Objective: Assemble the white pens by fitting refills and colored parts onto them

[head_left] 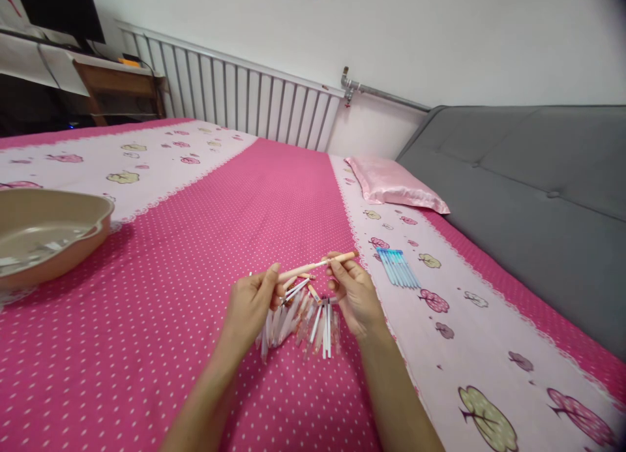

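My left hand (254,299) pinches a pale pink pen barrel (297,271) between thumb and fingers. Held in my right hand (355,289) is a peach pen part (345,257) with a darker tip. A thin white refill (320,263) bridges the two parts in one line, slightly tilted up to the right. Beneath both hands lies a loose pile of pen parts (281,325), with clear and pinkish barrels, a few peach pieces and white refills (325,334). My hands hide some of the pile.
To the right, several blue pens (398,269) lie side by side on the bedspread (195,256). A pink-and-beige basin (63,250) stands at the left. Farther off are a pink pillow (391,183), a grey headboard (528,158), a radiator (244,93) and a desk with a monitor (63,12).
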`<state>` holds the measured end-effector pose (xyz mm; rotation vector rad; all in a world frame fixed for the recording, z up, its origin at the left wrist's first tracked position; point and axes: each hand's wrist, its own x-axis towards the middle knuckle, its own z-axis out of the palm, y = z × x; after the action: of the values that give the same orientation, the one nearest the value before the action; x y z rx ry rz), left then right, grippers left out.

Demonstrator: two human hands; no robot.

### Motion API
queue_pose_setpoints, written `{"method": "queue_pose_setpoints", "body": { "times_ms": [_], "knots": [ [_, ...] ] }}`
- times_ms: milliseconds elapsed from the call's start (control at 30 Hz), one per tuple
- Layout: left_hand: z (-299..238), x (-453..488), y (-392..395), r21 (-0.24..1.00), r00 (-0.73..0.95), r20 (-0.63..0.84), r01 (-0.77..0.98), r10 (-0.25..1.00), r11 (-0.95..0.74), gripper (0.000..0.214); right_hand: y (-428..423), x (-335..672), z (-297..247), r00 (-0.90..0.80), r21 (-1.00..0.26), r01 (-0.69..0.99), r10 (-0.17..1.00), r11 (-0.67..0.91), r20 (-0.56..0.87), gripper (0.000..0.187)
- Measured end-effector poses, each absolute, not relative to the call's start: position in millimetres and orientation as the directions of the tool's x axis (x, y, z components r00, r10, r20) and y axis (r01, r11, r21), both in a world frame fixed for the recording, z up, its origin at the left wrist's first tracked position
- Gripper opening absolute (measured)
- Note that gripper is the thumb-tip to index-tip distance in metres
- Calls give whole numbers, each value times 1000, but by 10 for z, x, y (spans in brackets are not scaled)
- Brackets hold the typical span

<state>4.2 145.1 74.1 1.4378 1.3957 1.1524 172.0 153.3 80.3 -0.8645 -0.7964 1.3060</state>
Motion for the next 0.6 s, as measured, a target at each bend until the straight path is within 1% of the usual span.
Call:
{"method": "queue_pose_setpoints", "body": {
  "times_ms": [67,133,200,233,300,367,433,500,600],
  "knots": [
    [728,6,1469,980,-45,34,200,998,-24,54,1535,1743,811,121,-877,-475,993,71,15,22],
    [733,-17,1480,983,-56,18,185,998,-8,55,1537,1765,820,134,-876,-478,991,72,8,23],
    [751,-26,1478,972,-69,34,236,997,-17,56,1545,1791,822,167,-881,-466,986,86,8,24],
    [763,-26,1473,955,-81,54,295,995,-28,56,1551,1806,819,193,-890,-446,981,98,12,24],
    [786,-19,1455,880,-125,127,472,984,-53,55,1570,1840,804,239,-925,-364,971,111,22,23],
    [803,-5,1435,735,-175,243,675,954,-64,54,1591,1873,779,244,-966,-248,970,74,11,28],
    [810,14,1421,579,-187,353,814,917,-57,52,1613,1900,746,214,-991,-132,977,4,-24,37],
    [807,31,1415,487,-177,402,872,898,-46,51,1632,1923,701,184,-999,-15,982,-44,-46,44],
    [793,39,1418,455,-173,404,890,898,-33,51,1654,1952,626,146,-973,228,989,-47,-13,47]
  ]
}}
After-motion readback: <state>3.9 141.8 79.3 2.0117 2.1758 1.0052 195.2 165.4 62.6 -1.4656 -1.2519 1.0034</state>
